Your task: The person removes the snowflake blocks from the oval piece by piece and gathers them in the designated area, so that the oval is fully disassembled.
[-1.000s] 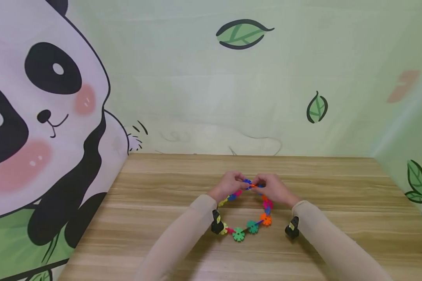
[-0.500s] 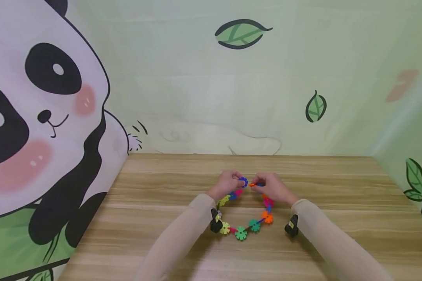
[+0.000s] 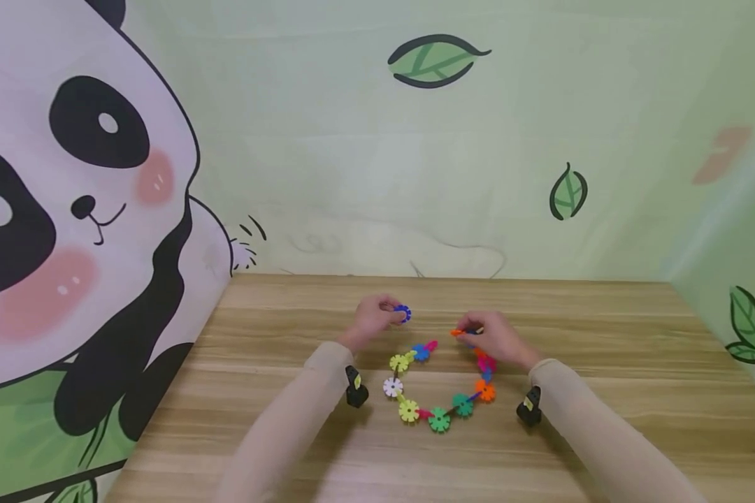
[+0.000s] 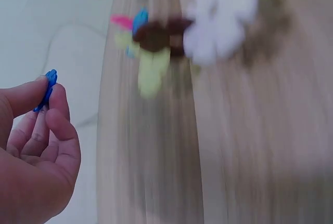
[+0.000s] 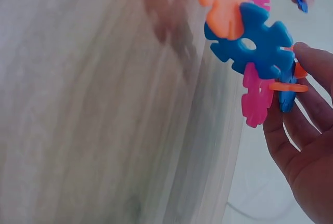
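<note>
My left hand (image 3: 374,321) pinches a single blue snowflake disc (image 3: 404,313) between thumb and fingers, above the back of the table. In the left wrist view that disc (image 4: 49,86) shows edge-on. My right hand (image 3: 494,338) grips one end of a chain of interlocked plastic snowflake discs, with an orange disc (image 3: 457,333) sticking out past the fingertips. The chain curves round in an open loop through green (image 3: 439,420), yellow and white (image 3: 393,387) discs to a pink disc (image 3: 433,345) at its other end. A gap separates the two ends.
The loop lies on a wood-grain table (image 3: 277,433). Behind the table stands a pale green backdrop (image 3: 327,140) with a printed panda (image 3: 157,293) at left. Each wrist carries a small black camera (image 3: 356,388).
My left hand has drawn the blue disc away from the orange disc, moving left and back. My right hand still grips its chain end, almost where it was.
</note>
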Demonstrator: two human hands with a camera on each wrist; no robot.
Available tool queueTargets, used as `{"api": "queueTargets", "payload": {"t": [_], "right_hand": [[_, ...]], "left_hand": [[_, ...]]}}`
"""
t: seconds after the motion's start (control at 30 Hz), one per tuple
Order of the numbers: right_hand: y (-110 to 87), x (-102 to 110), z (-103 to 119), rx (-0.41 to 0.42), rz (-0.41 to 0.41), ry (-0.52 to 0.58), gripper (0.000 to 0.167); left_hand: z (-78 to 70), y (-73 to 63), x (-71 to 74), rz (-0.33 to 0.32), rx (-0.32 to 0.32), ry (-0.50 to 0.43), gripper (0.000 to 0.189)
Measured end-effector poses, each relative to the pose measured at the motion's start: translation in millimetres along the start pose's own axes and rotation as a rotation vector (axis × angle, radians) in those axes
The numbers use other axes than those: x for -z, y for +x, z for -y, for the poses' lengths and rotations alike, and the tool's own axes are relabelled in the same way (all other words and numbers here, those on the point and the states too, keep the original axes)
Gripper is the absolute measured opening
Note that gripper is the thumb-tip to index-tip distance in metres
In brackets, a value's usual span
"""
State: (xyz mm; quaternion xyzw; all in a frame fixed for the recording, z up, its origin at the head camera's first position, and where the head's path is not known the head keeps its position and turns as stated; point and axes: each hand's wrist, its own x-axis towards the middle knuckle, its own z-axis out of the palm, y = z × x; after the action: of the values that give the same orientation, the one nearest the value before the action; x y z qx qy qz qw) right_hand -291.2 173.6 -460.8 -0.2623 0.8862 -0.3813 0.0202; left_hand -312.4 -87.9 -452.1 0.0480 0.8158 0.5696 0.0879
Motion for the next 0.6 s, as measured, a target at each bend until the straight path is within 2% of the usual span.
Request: {"api": "queueTargets", "payload": {"t": [0.2, 0.6], "right_hand": [[-1.3, 2.2, -0.3, 0.022, -0.005, -0.012, 0.006], [-2.9, 3.8, -1.5, 0.001, 0.006, -0.018, 0.005]], "left_hand": [[13.5, -1.8, 28.2, -0.073, 0.031, -0.043, 0.023], [47.7, -12.4, 82.1, -0.189, 0.008, -0.083, 0.025]]}}
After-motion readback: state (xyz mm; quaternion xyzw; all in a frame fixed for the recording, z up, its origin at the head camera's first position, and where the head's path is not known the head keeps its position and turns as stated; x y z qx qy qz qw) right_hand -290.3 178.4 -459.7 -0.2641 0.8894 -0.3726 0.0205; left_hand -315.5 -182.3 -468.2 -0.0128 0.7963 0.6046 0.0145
